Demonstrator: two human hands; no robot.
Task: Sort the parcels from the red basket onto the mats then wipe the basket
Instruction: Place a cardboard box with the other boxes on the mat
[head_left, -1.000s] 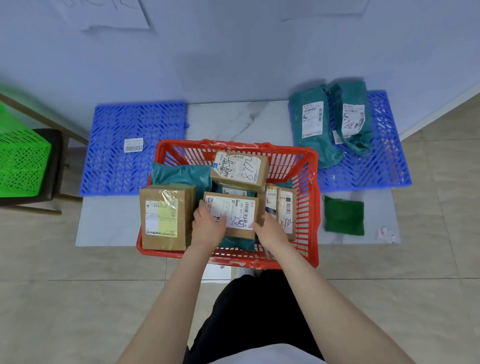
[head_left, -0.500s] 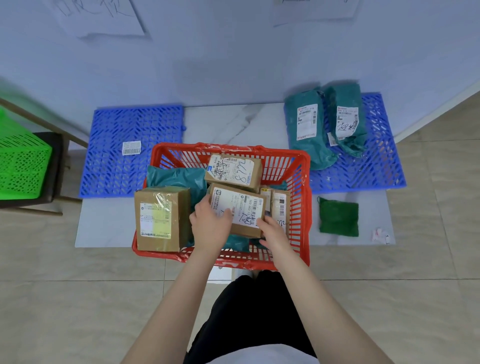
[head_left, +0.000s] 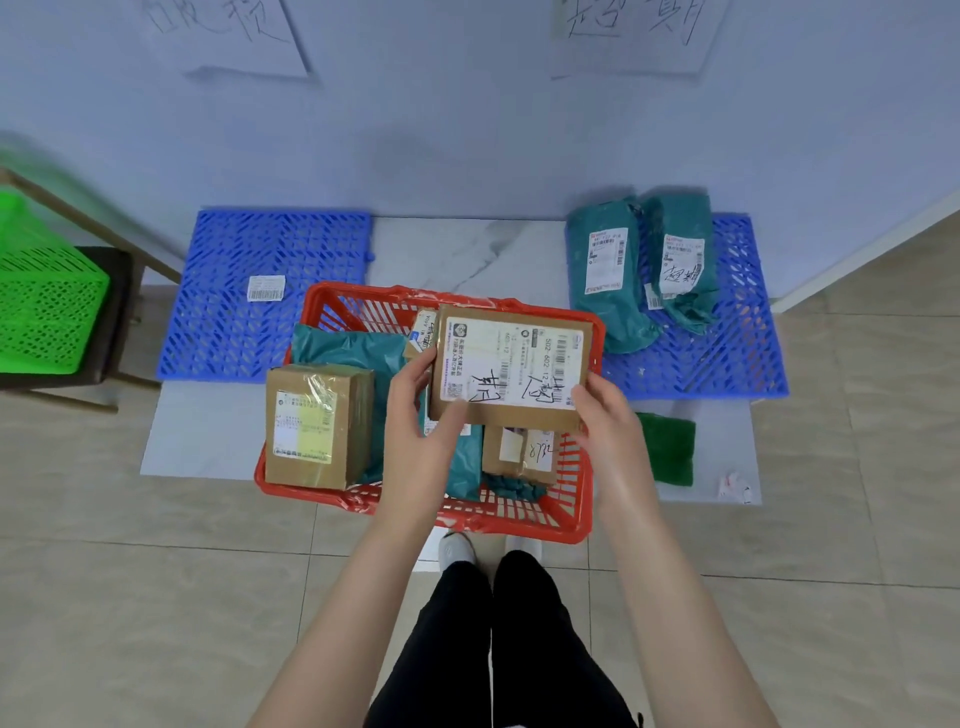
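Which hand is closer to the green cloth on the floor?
Right. The right hand is just left of the green cloth; the left hand is farther left, across the held box.

The basket (head_left: 582, 512) sat on the floor between two mats. The left mat (head_left: 218, 332) carried one label (head_left: 266, 288); two bags (head_left: 608, 270) lay on the right mat (head_left: 727, 358). A cloth (head_left: 667, 449) lay right of the basket. A box (head_left: 317, 423) stood in the basket's left end.
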